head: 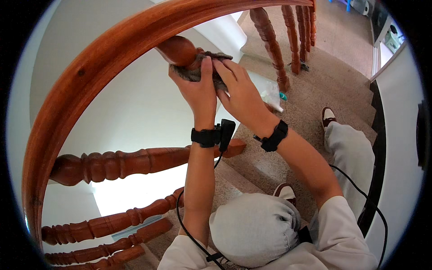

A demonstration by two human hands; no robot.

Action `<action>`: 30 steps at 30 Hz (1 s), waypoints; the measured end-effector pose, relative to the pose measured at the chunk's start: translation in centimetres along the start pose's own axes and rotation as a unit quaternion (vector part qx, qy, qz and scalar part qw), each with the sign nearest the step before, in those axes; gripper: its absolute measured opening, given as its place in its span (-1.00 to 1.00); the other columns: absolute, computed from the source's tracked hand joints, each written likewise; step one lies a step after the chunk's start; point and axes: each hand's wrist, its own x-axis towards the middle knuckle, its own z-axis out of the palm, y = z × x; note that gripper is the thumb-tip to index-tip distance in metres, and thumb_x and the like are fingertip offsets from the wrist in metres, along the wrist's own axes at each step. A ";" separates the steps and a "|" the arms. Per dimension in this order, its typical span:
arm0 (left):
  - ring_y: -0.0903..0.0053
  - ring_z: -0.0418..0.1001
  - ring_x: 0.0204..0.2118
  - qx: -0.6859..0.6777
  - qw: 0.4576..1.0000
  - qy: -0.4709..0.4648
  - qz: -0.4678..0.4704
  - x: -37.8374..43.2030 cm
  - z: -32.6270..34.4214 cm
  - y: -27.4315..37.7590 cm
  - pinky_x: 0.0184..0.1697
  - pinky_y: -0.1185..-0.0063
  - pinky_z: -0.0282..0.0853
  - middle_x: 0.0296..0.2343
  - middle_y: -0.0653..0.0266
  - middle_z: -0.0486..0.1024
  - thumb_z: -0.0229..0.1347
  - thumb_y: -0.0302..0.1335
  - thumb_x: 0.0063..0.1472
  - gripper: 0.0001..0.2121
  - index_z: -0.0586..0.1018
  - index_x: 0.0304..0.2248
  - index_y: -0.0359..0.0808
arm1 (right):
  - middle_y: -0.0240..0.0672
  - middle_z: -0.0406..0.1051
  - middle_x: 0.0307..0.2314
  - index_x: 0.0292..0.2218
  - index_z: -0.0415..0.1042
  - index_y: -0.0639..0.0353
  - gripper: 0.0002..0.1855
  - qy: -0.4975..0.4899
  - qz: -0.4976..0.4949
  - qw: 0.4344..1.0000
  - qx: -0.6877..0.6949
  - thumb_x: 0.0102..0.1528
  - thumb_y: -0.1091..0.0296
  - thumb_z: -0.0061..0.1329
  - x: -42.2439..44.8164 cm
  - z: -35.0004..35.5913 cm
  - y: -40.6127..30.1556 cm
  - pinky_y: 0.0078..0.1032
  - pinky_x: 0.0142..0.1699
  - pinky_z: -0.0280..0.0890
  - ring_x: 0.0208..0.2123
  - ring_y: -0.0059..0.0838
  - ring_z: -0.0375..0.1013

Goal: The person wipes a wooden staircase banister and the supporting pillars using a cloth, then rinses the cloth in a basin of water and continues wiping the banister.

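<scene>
Both hands are at one turned wooden baluster [179, 50], just below the curved wooden handrail [81, 72]. A dark grey-brown cloth [189, 73] is wrapped partly around it. My left hand [199, 89] grips the cloth against the baluster, thumb pointing up along it. From the right side, my right hand [239, 87] presses on the cloth with its fingers bent over it. The hands and cloth hide the baluster's lower part. Each wrist wears a black strap, and a black device sits at the left one.
More balusters [131, 163] stand along the rail. Speckled stair treads [303, 101] curve up to the right beside a white wall [401, 111]. A clear plastic bag [270, 94] with a teal item [282, 96] and a dark cloth [303, 66] lie on the steps. Black cables [366, 199] hang near both arms.
</scene>
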 end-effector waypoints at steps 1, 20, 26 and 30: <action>0.39 0.26 -0.10 0.001 1.000 -0.009 0.000 -0.2 0.0 0.1 -0.02 0.50 0.18 -0.14 0.03 0.25 0.10 -0.34 0.09 -0.36 0.02 0.00 -0.50 | -0.08 0.20 -0.17 -0.06 0.18 0.26 -0.49 -0.006 0.003 1.000 -0.002 -0.10 0.53 -0.06 -0.2 -0.2 0.0 -0.31 -0.09 0.24 -0.16 -0.06 0.24; 0.46 0.35 -0.16 0.068 0.918 -0.332 -0.208 -11.6 -2.5 -2.5 -0.11 0.61 0.25 -0.19 0.16 0.38 -0.19 -0.30 0.27 -0.65 0.39 -0.16 -0.47 | -0.43 0.32 -0.40 -0.17 0.26 0.13 -0.73 0.135 0.516 0.591 0.605 0.08 0.28 -0.15 -12.0 0.4 2.1 -0.63 -0.30 0.25 -0.37 -0.64 0.32; 0.53 0.39 -0.20 0.015 0.953 -0.250 -0.169 -10.0 -6.1 -0.7 -0.14 0.57 0.32 -0.26 0.20 0.44 -0.15 -0.42 0.25 -0.75 0.45 -0.21 -0.40 | -0.40 0.30 -0.45 -0.21 0.28 0.19 -0.76 0.283 0.391 0.703 0.522 0.09 0.31 -0.19 -6.2 -1.2 4.6 -0.54 -0.26 0.23 -0.41 -0.52 0.30; 0.58 0.41 -0.27 0.034 0.946 -0.276 -0.170 -10.2 -9.6 -0.3 -0.21 0.62 0.32 -0.31 0.23 0.46 -0.13 -0.45 0.24 -0.79 0.47 -0.26 -0.38 | -0.23 0.31 -0.33 -0.13 0.24 0.33 -0.66 0.159 0.270 0.820 0.479 0.13 0.26 -0.20 0.5 -0.6 0.4 -0.51 -0.19 0.22 -0.32 -0.37 0.30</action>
